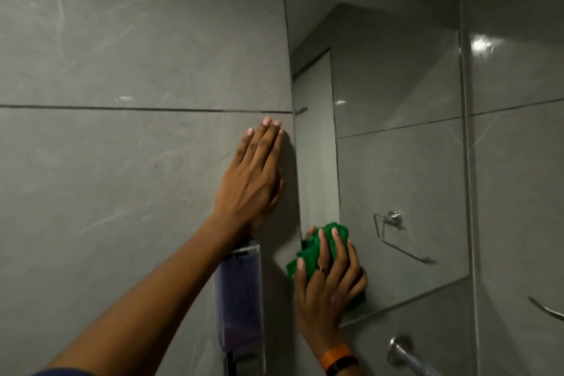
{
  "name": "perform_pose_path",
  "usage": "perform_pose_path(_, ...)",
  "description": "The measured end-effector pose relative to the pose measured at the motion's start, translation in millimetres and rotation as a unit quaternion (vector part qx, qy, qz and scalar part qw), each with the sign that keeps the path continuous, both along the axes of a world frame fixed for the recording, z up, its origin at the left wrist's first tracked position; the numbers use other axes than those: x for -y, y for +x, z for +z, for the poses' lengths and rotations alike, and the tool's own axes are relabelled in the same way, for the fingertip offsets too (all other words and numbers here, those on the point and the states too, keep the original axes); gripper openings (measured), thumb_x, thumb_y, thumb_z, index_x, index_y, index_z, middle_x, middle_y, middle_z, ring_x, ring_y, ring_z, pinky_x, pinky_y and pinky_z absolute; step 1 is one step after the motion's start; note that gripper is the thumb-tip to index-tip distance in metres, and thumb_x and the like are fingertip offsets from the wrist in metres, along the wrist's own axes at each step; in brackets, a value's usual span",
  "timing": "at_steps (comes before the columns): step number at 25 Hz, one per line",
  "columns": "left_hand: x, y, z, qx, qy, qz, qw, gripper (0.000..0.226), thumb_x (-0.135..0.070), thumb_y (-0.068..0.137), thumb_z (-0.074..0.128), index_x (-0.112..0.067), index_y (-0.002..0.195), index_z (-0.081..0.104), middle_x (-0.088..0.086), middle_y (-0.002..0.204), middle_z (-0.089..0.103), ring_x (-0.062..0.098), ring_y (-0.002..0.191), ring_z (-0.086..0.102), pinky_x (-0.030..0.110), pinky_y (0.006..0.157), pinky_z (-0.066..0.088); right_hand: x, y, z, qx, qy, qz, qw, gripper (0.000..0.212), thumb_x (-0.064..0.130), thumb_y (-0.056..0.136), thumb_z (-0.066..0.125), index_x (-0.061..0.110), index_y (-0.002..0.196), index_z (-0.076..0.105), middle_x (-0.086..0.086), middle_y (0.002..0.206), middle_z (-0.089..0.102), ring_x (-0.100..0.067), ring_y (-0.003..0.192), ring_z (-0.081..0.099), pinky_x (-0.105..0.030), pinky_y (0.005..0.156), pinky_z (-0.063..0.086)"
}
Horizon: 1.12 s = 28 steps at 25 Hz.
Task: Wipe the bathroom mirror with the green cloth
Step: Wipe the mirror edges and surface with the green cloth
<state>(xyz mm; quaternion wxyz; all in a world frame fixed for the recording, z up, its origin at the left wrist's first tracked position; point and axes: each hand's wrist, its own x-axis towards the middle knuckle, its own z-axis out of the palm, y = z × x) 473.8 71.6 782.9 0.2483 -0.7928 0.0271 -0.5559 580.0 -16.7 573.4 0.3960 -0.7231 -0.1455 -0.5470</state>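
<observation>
Cloth: green cloth (317, 256) bunched at the mirror (396, 162) lower-left corner.
Right hand (328, 284): fingers spread, pressing cloth; keep pressure flat.
Left hand (253, 180): open, empty, braced on wall.

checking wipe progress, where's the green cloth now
Under the right hand, the green cloth is pressed on the mirror's lower left corner, beside the soap dispenser.

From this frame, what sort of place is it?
Most likely a bathroom: grey tiled walls, a wall mirror reflecting a towel ring, a wall soap dispenser and a metal tap below.
</observation>
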Motion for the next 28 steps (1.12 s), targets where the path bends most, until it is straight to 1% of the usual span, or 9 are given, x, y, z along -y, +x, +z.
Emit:
perform_pose_path(2, -2, 0, 0, 0.007, 0.003, 0.002, 1.0, 0.071, -0.023, 0.095, 0.047, 0.002, 0.156, 0.021, 0.022, 0.165, 0.021, 0.034, 0.155, 0.013, 0.048, 0.128, 0.013, 2, 3, 42, 0.021, 0.002, -0.004, 1.0, 0.059, 0.051, 0.104, 0.034, 0.019, 0.153, 0.042, -0.009, 0.158, 0.043, -0.036, 0.143, 0.039, -0.058, 0.108, 0.031)
perform_pose_path(5, -5, 2, 1, 0.025, 0.004, 0.001, 1.0, 0.073, -0.027, 0.093, 0.046, 0.001, 0.155, 0.021, 0.022, 0.165, 0.022, 0.033, 0.155, 0.014, 0.047, 0.127, 0.013, 9, 9, 99, 0.058, 0.002, -0.02, 0.998, 0.059, 0.051, 0.103, 0.036, 0.018, 0.151, 0.047, -0.012, 0.156, 0.046, -0.037, 0.14, 0.042, -0.057, 0.108, 0.034)
perform_pose_path(8, -7, 4, 8, 0.057, -0.026, -0.017, 0.998, 0.07, -0.031, 0.095, 0.04, 0.0, 0.156, 0.022, 0.02, 0.165, 0.023, 0.03, 0.155, 0.014, 0.045, 0.128, 0.011, 12, 15, 158, 0.096, -0.011, -0.031, 0.995, 0.059, 0.05, 0.101, 0.039, 0.018, 0.15, 0.047, -0.013, 0.155, 0.046, -0.037, 0.139, 0.043, -0.056, 0.108, 0.035)
perform_pose_path(11, -8, 7, 20, 0.072, -0.035, -0.029, 0.996, 0.067, -0.032, 0.098, 0.036, 0.001, 0.155, 0.024, 0.02, 0.165, 0.024, 0.029, 0.156, 0.014, 0.045, 0.127, 0.012, 12, 17, 220, 0.113, -0.007, -0.029, 0.993, 0.059, 0.05, 0.101, 0.04, 0.019, 0.15, 0.046, -0.012, 0.155, 0.047, -0.036, 0.14, 0.042, -0.057, 0.109, 0.035)
perform_pose_path(14, -9, 6, 40, 0.083, -0.041, -0.021, 0.996, 0.067, -0.035, 0.099, 0.033, 0.002, 0.154, 0.026, 0.021, 0.164, 0.025, 0.03, 0.155, 0.015, 0.045, 0.127, 0.013, 12, 19, 285, 0.127, -0.001, -0.02, 0.992, 0.058, 0.05, 0.101, 0.04, 0.02, 0.15, 0.047, -0.011, 0.155, 0.047, -0.036, 0.14, 0.042, -0.056, 0.11, 0.034)
perform_pose_path(18, -11, 5, 65, 0.098, -0.052, -0.012, 0.994, 0.068, -0.038, 0.1, 0.028, 0.003, 0.154, 0.025, 0.022, 0.164, 0.026, 0.032, 0.154, 0.016, 0.045, 0.127, 0.011, 15, 25, 359, 0.158, -0.018, -0.017, 0.987, 0.057, 0.048, 0.101, 0.039, 0.021, 0.15, 0.046, -0.012, 0.154, 0.047, -0.037, 0.139, 0.042, -0.058, 0.11, 0.032)
perform_pose_path(23, -12, 3, 91, 0.109, -0.066, 0.006, 0.992, 0.069, -0.039, 0.1, 0.025, 0.004, 0.155, 0.02, 0.023, 0.165, 0.021, 0.032, 0.155, 0.012, 0.044, 0.127, 0.007, 17, 25, 432, 0.177, -0.044, -0.01, 0.983, 0.055, 0.046, 0.101, 0.038, 0.021, 0.148, 0.048, -0.014, 0.154, 0.045, -0.039, 0.139, 0.039, -0.058, 0.109, 0.029)
perform_pose_path(25, -11, -1, 104, 0.1, -0.077, -0.012, 0.992, 0.07, -0.04, 0.1, 0.024, 0.003, 0.155, 0.019, 0.023, 0.166, 0.02, 0.031, 0.156, 0.01, 0.043, 0.128, 0.005, 17, 23, 454, 0.177, -0.057, -0.016, 0.982, 0.053, 0.046, 0.102, 0.037, 0.022, 0.148, 0.049, -0.011, 0.154, 0.046, -0.038, 0.138, 0.04, -0.055, 0.106, 0.031)
perform_pose_path(28, -11, -13, 123, 0.09, -0.097, -0.05, 0.99, 0.069, -0.038, 0.101, 0.029, 0.004, 0.155, 0.021, 0.022, 0.165, 0.021, 0.03, 0.156, 0.009, 0.039, 0.128, 0.0, 21, 14, 484, 0.172, -0.087, -0.007, 0.981, 0.05, 0.044, 0.103, 0.039, 0.023, 0.147, 0.049, -0.009, 0.152, 0.045, -0.037, 0.134, 0.041, -0.052, 0.101, 0.033)
